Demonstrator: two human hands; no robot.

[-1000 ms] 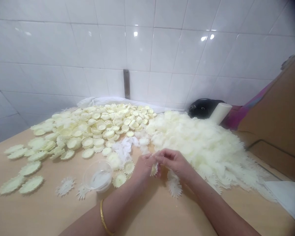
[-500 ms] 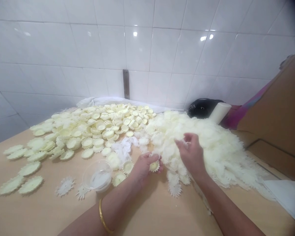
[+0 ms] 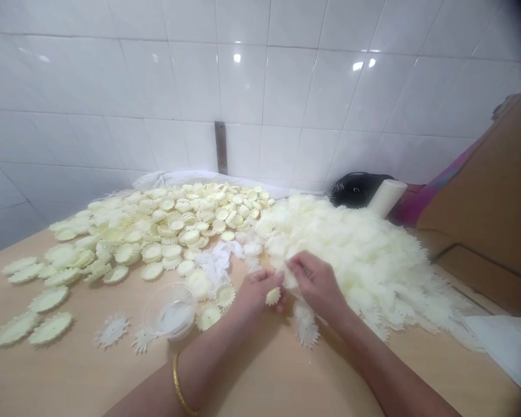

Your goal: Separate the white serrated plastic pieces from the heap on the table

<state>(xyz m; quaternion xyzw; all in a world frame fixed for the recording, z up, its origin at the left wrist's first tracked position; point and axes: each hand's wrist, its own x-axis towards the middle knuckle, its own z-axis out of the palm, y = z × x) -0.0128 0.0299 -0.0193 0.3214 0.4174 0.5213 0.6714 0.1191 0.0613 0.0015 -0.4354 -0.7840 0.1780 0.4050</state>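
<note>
My left hand [image 3: 260,292] is closed around a small pale-yellow disc with a toothed edge [image 3: 273,296], a fabric flower piece by its look. Close beside it, my right hand [image 3: 315,284] pinches a thin white scalloped petal piece [image 3: 290,280] between thumb and fingertips. The two hands nearly meet. Behind my right hand spreads a heap of thin, loose white petal pieces [image 3: 364,260]. Thicker stacked yellow discs [image 3: 178,220] are piled to the left. A clear round tub [image 3: 171,313] with something white in it stands left of my left forearm.
A crumpled white cloth [image 3: 219,263] lies between the piles. At the back right are a black bag [image 3: 358,188] and a white roll [image 3: 387,197]. A cardboard box [image 3: 486,214] rises at the right. Tiled wall [image 3: 243,81] closes off the back.
My right hand has come down and left from above the white heap, bringing a petal piece beside my left hand. My left hand stays nearly in place, holding the disc.
</note>
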